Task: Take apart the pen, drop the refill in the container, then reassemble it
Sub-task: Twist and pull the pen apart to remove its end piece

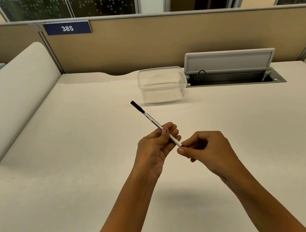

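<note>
Above the counter [76,166], your left hand [155,149] grips the pen [149,119] mid-barrel; right hand [205,148] fingers pinch its near end. Tub [162,84] sits beyond, apart. Twist w/o firm grip & the tip piece may slip, drop.

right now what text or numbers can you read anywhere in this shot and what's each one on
"385": white digits on the blue sign fixed to the top of the cubicle partition.
Print along the white pen barrel: too small and tilted to read.
Clear container: no readable text.
</note>
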A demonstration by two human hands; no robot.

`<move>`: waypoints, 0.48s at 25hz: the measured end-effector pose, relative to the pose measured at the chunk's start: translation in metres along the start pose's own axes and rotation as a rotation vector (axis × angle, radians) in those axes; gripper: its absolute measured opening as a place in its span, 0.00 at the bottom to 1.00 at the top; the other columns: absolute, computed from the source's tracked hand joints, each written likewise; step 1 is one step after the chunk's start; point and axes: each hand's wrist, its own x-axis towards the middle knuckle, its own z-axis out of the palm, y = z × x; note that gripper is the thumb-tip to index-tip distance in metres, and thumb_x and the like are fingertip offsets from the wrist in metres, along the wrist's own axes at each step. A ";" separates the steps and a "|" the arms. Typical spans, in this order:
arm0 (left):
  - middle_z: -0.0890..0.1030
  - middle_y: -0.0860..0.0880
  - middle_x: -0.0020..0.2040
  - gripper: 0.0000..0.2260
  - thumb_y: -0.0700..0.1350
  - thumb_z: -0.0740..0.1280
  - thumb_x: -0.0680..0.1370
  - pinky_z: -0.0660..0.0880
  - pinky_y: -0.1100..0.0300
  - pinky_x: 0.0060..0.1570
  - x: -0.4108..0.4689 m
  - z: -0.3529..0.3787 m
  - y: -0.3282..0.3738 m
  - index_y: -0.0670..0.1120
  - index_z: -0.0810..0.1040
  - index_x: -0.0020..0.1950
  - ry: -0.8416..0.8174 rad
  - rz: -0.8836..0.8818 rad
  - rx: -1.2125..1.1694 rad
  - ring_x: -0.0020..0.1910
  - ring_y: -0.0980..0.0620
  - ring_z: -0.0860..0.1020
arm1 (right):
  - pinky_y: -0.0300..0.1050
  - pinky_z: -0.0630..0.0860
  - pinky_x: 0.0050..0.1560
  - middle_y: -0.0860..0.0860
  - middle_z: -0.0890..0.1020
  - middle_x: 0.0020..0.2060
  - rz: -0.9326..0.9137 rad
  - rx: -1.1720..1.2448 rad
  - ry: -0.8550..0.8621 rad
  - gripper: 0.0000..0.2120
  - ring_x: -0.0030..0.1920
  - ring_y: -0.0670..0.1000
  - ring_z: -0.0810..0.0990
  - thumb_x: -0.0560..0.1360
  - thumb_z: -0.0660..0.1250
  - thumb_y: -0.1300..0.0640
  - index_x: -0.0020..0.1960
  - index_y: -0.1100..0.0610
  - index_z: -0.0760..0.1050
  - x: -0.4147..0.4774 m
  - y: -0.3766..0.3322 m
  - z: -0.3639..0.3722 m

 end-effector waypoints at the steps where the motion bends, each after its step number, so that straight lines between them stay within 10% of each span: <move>1: 0.86 0.46 0.40 0.08 0.35 0.62 0.78 0.81 0.62 0.38 0.001 0.000 0.000 0.39 0.81 0.47 -0.008 -0.001 -0.003 0.40 0.52 0.85 | 0.40 0.81 0.36 0.49 0.85 0.31 -0.014 -0.010 0.011 0.06 0.31 0.47 0.83 0.64 0.79 0.57 0.38 0.53 0.82 -0.001 -0.001 -0.001; 12: 0.87 0.47 0.41 0.08 0.35 0.62 0.78 0.80 0.62 0.38 0.004 0.000 0.000 0.39 0.81 0.47 -0.031 -0.002 0.051 0.42 0.52 0.85 | 0.35 0.76 0.33 0.52 0.86 0.34 0.089 0.194 -0.163 0.05 0.29 0.44 0.79 0.74 0.70 0.56 0.44 0.56 0.85 -0.002 0.004 -0.005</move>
